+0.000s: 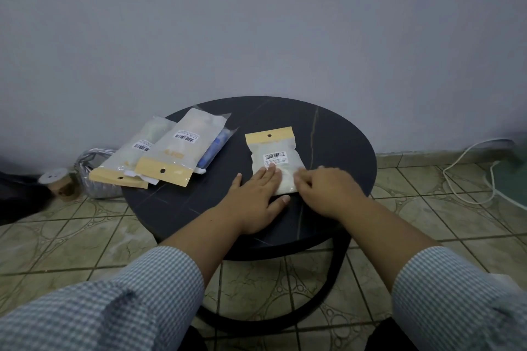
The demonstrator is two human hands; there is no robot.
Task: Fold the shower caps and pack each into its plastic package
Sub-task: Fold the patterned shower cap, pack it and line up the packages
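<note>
Packet (275, 161), cap inside, flat on bench (336, 134), long axis 12-to-6, hanger card at 12; left hand (258, 199) at 7, straight fingers pressing its near end; right hand (325, 189) at 5, fingers curled at its corner, hold unclear.

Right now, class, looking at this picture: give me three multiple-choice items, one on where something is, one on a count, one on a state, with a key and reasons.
1. Where does the package under the hands lie?
A. on the floor
B. on the round table
C. on the stack

2. How many packages sit in the stack at the table's left edge?
A. one
B. three
C. six

3. How does the left hand meet the package?
A. fingers flat on it
B. lifts it up
C. apart from it

Key: 1 B, dark tabletop shows all around it. 2 B, two tan-headed ones plus a blue one beneath. 3 A, straight fingers rest on it beside the right hand.
</note>
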